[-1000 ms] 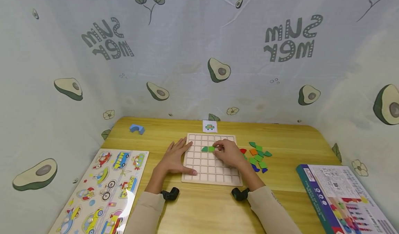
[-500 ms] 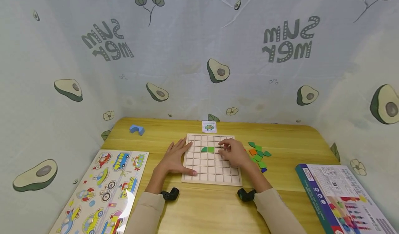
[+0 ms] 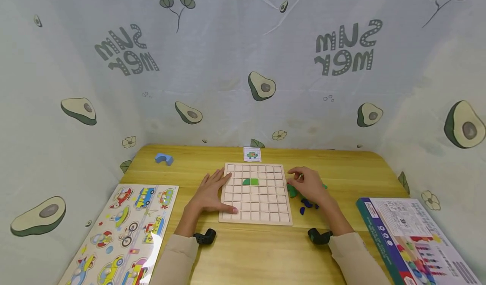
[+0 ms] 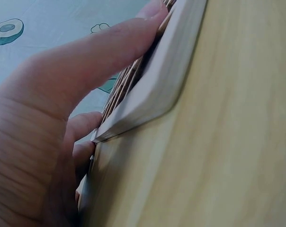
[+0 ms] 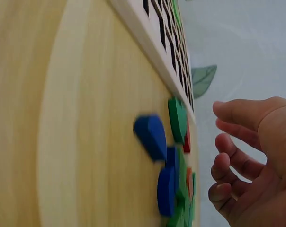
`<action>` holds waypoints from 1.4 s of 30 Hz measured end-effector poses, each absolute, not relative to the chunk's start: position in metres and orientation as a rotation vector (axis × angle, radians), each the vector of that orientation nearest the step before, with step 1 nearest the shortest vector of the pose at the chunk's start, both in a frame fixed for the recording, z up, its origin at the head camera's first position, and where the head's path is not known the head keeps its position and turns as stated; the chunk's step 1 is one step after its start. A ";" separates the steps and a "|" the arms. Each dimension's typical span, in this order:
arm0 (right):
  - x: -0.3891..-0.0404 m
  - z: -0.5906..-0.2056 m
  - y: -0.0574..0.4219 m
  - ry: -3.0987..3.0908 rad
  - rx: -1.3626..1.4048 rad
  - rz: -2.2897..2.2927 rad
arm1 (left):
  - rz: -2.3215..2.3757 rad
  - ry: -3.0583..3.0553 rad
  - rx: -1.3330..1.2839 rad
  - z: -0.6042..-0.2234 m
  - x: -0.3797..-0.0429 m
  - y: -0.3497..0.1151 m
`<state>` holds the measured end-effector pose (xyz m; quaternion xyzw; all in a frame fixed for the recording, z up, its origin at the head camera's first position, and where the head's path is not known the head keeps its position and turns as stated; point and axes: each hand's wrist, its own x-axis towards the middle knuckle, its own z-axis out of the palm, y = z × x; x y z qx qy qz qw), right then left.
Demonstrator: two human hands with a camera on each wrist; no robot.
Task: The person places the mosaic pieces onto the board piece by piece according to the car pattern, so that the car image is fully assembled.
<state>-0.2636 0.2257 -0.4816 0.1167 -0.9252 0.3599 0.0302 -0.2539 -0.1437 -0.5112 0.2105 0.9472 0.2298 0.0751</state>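
Note:
A pale wooden grid board (image 3: 262,197) lies mid-table. In its cells sit a dark green quarter-round tile (image 3: 246,182) and a light green square tile (image 3: 254,182), side by side. My left hand (image 3: 209,194) rests on the board's left edge, fingers spread and thumb over the near part. Just right of the board, my right hand (image 3: 309,185) hovers over loose tiles, fingers loosely bent and nothing between them. The right wrist view shows a blue tile (image 5: 151,137), a green tile (image 5: 177,120) and several more below that hand, partly hidden in the head view.
A small card (image 3: 252,154) with a printed grid picture lies behind the board. At the back left is a blue arch block (image 3: 164,158). A vehicle puzzle board (image 3: 125,230) covers the left side, and a flat box (image 3: 421,238) lies at right.
My right hand has moved right, off the board and over the loose tiles, leaving the light green square in its cell. The left hand has stayed on the board's edge.

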 end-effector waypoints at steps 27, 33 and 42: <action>-0.239 -0.477 0.300 -2.943 -0.043 0.954 | 0.700 2.836 0.628 -0.508 -0.252 -0.143; -0.240 -0.481 0.302 -2.945 -0.031 0.960 | 0.692 2.832 0.631 -0.507 -0.253 -0.143; -0.238 -0.480 0.302 -2.944 -0.056 1.015 | 0.686 2.843 0.639 -0.510 -0.253 -0.144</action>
